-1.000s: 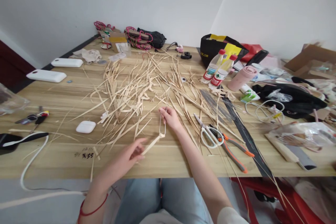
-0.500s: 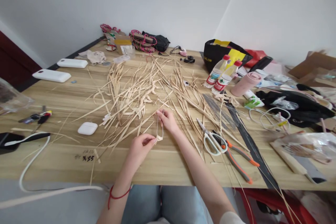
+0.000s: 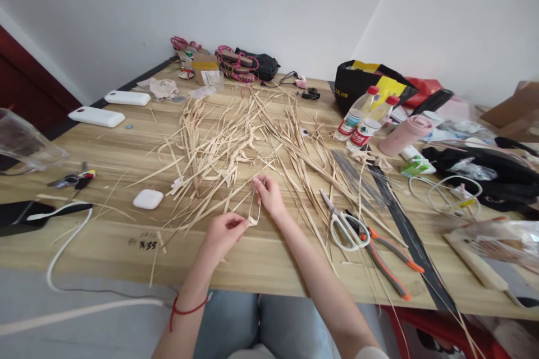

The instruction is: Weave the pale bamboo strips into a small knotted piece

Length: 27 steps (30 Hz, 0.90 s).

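My left hand (image 3: 225, 234), with a red cord on its wrist, pinches a small folded piece of pale plant strip (image 3: 252, 221) between thumb and fingertips. Above and right of it, my right hand (image 3: 269, 195) is closed on the upper end of a thin pale loop (image 3: 258, 208). Its two thin sides run down to the folded piece; whether it is wire or fibre I cannot tell. Beyond both hands lies a loose spread of dry plant strips (image 3: 290, 148), with a braided piece (image 3: 238, 158) among them.
Scissors (image 3: 346, 228) and orange-grey pliers (image 3: 389, 266) lie to my right. Two bottles (image 3: 362, 129), a pink tumbler (image 3: 406, 134) and a black bag (image 3: 346, 90) stand farther back. A white case (image 3: 147, 199), keys (image 3: 74, 178) and a white cable (image 3: 63, 249) are at left.
The view has turned slightly left, so the table's things sit farther right. Both hands keep their grip on the small piece and the loop, almost unmoved.
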Each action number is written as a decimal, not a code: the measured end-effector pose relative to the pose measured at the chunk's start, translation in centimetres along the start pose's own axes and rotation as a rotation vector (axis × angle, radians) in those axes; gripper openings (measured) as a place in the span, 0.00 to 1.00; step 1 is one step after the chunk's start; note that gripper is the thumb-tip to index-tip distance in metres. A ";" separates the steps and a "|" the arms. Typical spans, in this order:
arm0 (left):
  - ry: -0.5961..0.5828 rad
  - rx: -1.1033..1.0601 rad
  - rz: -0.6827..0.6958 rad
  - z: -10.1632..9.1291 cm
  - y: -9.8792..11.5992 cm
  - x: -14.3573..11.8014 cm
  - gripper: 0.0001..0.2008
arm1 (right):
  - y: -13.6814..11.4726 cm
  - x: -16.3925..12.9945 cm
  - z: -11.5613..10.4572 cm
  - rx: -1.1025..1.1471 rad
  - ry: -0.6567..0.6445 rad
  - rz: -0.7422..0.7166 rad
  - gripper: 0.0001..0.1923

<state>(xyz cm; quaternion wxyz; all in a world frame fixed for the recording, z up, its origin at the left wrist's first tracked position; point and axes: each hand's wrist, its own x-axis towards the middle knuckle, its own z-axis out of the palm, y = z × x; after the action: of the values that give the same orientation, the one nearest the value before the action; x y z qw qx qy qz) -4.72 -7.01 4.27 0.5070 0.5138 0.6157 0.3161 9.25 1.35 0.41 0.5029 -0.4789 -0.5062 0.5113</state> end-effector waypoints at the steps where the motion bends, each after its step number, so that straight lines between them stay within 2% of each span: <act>1: 0.004 0.013 -0.001 0.0 0.0 -0.1 0.12 | 0.1 -0.1 0.1 -0.001 0.012 -0.001 0.16; 6: 0.074 0.118 0.057 0.4 -0.1 -0.9 0.14 | 0.2 -0.1 0.0 0.012 0.073 0.019 0.16; 13: 0.140 0.132 0.108 1.5 -0.5 -2.1 0.12 | 0.4 0.7 -0.7 0.138 0.031 0.071 0.19; 18: 0.084 0.095 0.143 1.7 -0.8 -2.4 0.13 | 0.4 0.8 -1.0 0.165 0.007 0.058 0.20; 27: -0.041 0.068 0.104 0.3 -0.8 -2.6 0.14 | 0.5 0.8 -0.9 0.165 -0.062 0.068 0.21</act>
<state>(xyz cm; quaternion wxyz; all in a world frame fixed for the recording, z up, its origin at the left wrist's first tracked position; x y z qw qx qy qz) -4.84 -9.77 4.23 0.4845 0.5683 0.5882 0.3103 10.08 2.15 -0.14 0.5072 -0.4365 -0.4612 0.5826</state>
